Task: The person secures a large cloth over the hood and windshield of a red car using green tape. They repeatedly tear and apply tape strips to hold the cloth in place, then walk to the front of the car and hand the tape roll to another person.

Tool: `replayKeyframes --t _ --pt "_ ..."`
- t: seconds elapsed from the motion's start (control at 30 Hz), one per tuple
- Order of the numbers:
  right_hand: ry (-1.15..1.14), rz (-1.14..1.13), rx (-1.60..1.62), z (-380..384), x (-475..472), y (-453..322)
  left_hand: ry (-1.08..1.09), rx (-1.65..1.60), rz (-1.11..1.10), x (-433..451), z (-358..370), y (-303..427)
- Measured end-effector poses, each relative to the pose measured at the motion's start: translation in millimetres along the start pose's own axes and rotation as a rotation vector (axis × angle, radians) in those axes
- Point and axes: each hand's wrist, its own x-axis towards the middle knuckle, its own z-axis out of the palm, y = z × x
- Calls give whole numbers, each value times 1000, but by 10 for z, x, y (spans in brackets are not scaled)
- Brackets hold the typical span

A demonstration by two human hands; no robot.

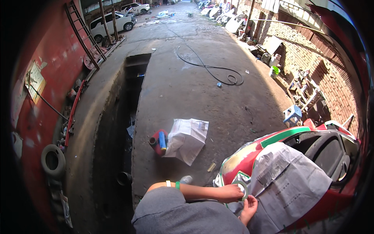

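Note:
My left hand (232,193) grips a pale green roll of masking tape (244,190) from its left side. The fingers of my right hand (249,207) pinch the lower edge of the same roll; whether they hold a loose tape end is too small to tell. A sheet of newspaper (287,181) covers part of a red car body (245,166) just right of my hands. Green masking tape (285,135) runs along the edge of the bodywork, which has a bare tan patch (233,166). A green band (177,185) and a white band (168,183) circle my left arm.
A long inspection pit (114,131) opens in the floor to the left. More newspaper (188,137) lies beside a blue roll (162,140) on something red. A black hose (216,76) coils ahead. A blue stool (292,114), a tyre (53,161) and a ladder (84,35) stand along the sides.

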Motion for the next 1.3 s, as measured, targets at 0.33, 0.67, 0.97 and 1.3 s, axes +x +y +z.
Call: replayKeyframes --t 0.33,0.67,0.97,1.3 --pt "-39 14 -113 -136 -37 96 -44 20 -34 23 159 -50" --pt "-12 335 141 -380 -68 496 -58 48 -108 35 224 16" --pt "18 264 325 -287 -99 431 -4 9 -194 39 264 94" --pt "58 108 261 -170 -176 317 14 -47 -169 45 311 99"
